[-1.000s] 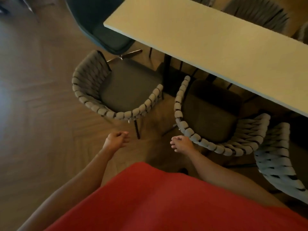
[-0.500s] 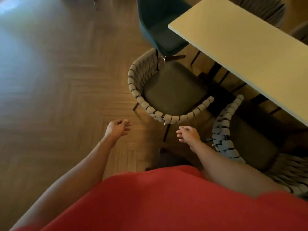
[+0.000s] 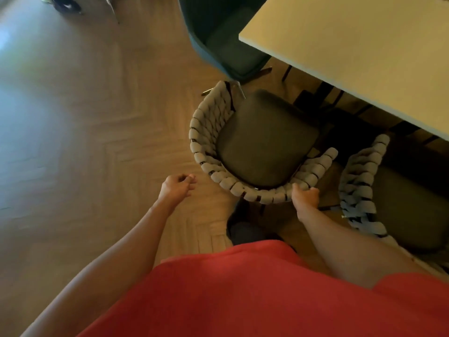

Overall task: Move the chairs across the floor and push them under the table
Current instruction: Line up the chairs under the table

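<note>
on the left, my left hand (image 3: 178,187) hangs over bare wooden floor (image 3: 85,142), fingers loosely curled with nothing in them, just beside the woven chair (image 3: 264,144) but not touching it. the chair stands out from the table (image 3: 352,57), its dark seat facing the table edge and not yet under the top. my right hand (image 3: 305,197) has its fingers wrapped over the near rim of the woven backrest, toward its right end. i reckon the risk is pushing from that one off-centre grip: the chair would likely swing rather than run straight, and its right arm end could knock the second woven chair (image 3: 364,186), which sits close by to the right. the green chair (image 3: 223,40) is tight against its far left side too, so legs may catch there. the view is smeared, so i can't tell the leg clearances.
</note>
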A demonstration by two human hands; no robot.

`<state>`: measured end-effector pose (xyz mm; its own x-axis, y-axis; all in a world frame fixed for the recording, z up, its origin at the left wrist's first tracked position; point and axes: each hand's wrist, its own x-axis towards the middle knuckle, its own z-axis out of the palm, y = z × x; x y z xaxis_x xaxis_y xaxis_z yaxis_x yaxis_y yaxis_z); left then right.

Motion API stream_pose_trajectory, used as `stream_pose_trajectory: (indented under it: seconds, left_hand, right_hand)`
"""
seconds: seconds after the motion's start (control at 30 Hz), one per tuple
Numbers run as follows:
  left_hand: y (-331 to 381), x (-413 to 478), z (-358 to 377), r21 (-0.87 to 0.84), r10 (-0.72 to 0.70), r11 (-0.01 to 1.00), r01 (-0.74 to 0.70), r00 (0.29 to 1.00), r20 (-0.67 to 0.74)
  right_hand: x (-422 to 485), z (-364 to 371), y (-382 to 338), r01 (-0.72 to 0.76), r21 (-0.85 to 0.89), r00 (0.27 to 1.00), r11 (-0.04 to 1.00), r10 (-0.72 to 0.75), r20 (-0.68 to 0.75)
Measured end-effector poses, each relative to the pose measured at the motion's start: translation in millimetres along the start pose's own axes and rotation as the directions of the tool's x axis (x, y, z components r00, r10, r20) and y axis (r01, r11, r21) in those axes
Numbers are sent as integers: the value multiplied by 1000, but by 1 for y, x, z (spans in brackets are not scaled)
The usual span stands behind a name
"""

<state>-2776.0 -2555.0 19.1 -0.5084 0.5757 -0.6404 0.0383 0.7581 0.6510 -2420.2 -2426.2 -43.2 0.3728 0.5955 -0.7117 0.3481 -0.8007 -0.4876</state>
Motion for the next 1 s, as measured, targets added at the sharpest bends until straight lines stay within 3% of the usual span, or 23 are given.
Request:
stream_pose_trajectory:
  seconds: [0.13, 0.27, 0.63, 0.77, 1.0]
  left_hand:
    - [46, 68, -17, 176, 21, 984, -23, 1000, 13]
    - [97, 122, -14, 370, 116, 922, -111, 993, 9]
    - [156, 269, 26, 598, 134, 786, -158, 987, 84]
    - [153, 319, 44, 634, 111, 761, -142, 990, 88]
    - [148, 373, 59, 572, 121, 814, -103, 993, 6]
  right_hand:
    - [22, 10, -23, -75, 90, 994, 993, 81, -71]
    - [45, 11, -42, -112, 65, 988, 992, 118, -103]
    - [89, 24, -53, -210, 184, 948, 960, 246, -202]
    - [111, 31, -45, -221, 169, 928, 961, 260, -267]
    - [146, 46, -39, -237, 134, 852, 962, 273, -447]
